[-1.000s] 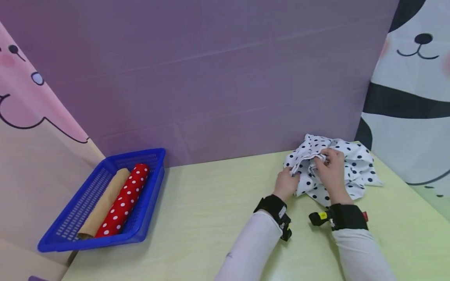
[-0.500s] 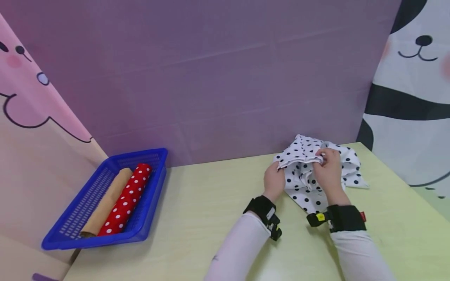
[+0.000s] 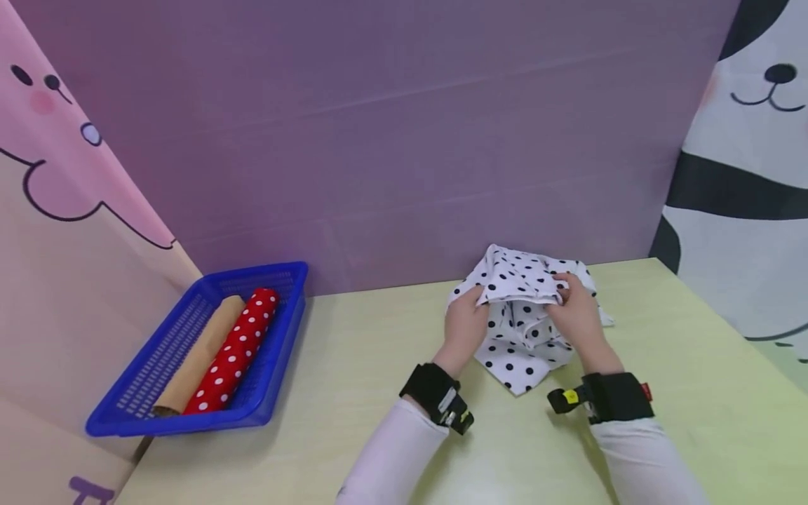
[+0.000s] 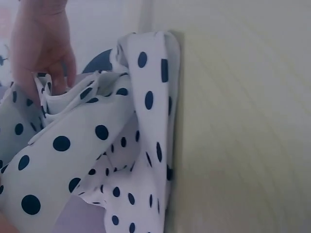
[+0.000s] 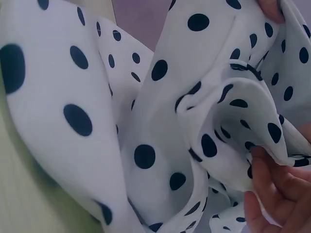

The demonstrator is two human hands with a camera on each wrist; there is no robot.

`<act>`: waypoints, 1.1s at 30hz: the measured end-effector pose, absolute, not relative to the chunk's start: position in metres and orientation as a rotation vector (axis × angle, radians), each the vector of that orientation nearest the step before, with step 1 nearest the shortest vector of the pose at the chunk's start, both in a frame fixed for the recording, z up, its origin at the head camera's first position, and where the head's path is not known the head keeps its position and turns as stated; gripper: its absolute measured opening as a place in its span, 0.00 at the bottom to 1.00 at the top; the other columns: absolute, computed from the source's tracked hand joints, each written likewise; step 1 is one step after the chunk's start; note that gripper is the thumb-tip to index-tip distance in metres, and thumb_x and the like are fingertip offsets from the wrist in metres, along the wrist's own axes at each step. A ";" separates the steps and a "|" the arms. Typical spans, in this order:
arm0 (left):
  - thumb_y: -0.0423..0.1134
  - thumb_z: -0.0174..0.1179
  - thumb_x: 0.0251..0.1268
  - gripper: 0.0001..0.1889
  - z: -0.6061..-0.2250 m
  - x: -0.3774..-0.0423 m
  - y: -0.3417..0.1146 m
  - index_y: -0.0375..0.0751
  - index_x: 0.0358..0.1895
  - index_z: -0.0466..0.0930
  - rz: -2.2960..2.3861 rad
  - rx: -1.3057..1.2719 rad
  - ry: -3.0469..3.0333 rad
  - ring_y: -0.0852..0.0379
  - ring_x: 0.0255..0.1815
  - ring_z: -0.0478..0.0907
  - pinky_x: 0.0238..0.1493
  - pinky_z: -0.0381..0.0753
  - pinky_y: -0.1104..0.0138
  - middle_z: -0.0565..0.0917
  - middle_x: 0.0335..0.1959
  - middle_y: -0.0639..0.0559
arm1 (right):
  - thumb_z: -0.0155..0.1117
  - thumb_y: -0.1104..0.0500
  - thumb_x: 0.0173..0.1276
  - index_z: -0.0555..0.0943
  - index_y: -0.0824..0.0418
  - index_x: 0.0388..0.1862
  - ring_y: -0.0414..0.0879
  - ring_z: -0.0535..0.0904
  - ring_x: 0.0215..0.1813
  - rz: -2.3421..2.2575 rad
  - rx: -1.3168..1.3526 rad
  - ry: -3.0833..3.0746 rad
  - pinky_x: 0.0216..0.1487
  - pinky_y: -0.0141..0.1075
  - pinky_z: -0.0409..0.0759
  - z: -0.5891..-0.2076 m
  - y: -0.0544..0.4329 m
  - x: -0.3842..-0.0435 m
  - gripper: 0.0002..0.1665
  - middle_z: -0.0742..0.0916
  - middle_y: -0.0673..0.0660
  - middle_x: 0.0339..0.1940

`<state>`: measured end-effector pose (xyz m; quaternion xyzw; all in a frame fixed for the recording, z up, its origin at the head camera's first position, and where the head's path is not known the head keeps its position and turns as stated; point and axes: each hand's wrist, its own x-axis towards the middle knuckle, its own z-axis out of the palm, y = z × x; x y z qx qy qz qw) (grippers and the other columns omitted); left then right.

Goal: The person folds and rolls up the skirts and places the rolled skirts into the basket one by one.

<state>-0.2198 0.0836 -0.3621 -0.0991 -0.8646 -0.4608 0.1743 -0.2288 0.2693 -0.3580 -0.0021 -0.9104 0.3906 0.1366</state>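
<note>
A white cloth with black polka dots (image 3: 517, 280) lies bunched on the table near the back wall, its upper fold raised between both hands. My left hand (image 3: 466, 324) pinches the left end of that folded edge. At the edge's right end my right hand (image 3: 577, 313) grips the fabric, thumb and fingers curled into it. In the right wrist view the right fingers (image 5: 279, 187) hold a looped fold of the cloth (image 5: 146, 155). The left wrist view shows a strip of the cloth (image 4: 150, 97) standing up, and the right hand (image 4: 46, 48) beyond it. One pointed corner hangs toward the front.
At the left of the pale yellow table (image 3: 353, 393) stands a blue plastic basket (image 3: 278, 365). Inside it lie a tan roll (image 3: 202, 354) and a red roll with white dots (image 3: 236, 351). A purple backdrop (image 3: 404, 154) rises behind the table.
Both hands have moved left along the table, the left one farther, drawing the dotted cloth with them. The upper edge is now spread wider between the hands, and the front corner shows more.
</note>
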 end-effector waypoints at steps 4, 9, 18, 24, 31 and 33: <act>0.30 0.48 0.64 0.09 -0.364 -0.209 0.066 0.39 0.33 0.79 -1.360 -0.232 -2.443 0.60 0.22 0.65 0.27 0.66 0.71 0.74 0.21 0.50 | 0.49 0.64 0.64 0.74 0.76 0.44 0.51 0.71 0.27 1.114 0.095 -2.741 0.28 0.36 0.68 -0.356 0.254 -0.226 0.16 0.78 0.66 0.27; 0.37 0.49 0.68 0.11 -0.369 -0.198 0.043 0.42 0.27 0.76 -1.464 -0.128 -2.464 0.61 0.15 0.59 0.19 0.61 0.70 0.62 0.14 0.56 | 0.53 0.61 0.65 0.76 0.72 0.36 0.45 0.67 0.23 1.223 0.178 -2.742 0.25 0.35 0.67 -0.348 0.234 -0.216 0.12 0.74 0.55 0.20; 0.57 0.42 0.71 0.29 -0.382 -0.197 0.002 0.32 0.48 0.77 -1.830 -0.030 -2.642 0.48 0.34 0.82 0.30 0.82 0.63 0.82 0.44 0.38 | 0.60 0.67 0.58 0.77 0.70 0.39 0.46 0.71 0.30 1.302 0.307 -2.606 0.28 0.32 0.71 -0.335 0.218 -0.200 0.10 0.81 0.62 0.32; 0.49 0.51 0.70 0.23 -0.380 -0.196 -0.014 0.28 0.44 0.79 -2.097 -0.080 -2.546 0.51 0.31 0.85 0.39 0.82 0.67 0.85 0.36 0.40 | 0.56 0.73 0.58 0.76 0.68 0.40 0.47 0.71 0.31 1.282 0.335 -2.478 0.27 0.29 0.71 -0.334 0.218 -0.199 0.10 0.81 0.64 0.36; 0.39 0.65 0.57 0.12 -0.384 -0.202 -0.019 0.32 0.38 0.81 -1.989 0.038 -2.366 0.61 0.33 0.76 0.40 0.78 0.68 0.82 0.32 0.50 | 0.59 0.72 0.60 0.77 0.68 0.39 0.55 0.79 0.38 1.116 0.446 -2.397 0.38 0.39 0.79 -0.336 0.224 -0.201 0.08 0.83 0.65 0.35; 0.37 0.64 0.59 0.11 -0.381 -0.203 -0.020 0.30 0.37 0.80 -2.045 0.074 -2.228 0.63 0.31 0.76 0.39 0.79 0.69 0.79 0.30 0.52 | 0.61 0.71 0.59 0.77 0.69 0.42 0.58 0.80 0.41 1.031 0.472 -2.435 0.42 0.47 0.80 -0.335 0.226 -0.200 0.11 0.84 0.66 0.38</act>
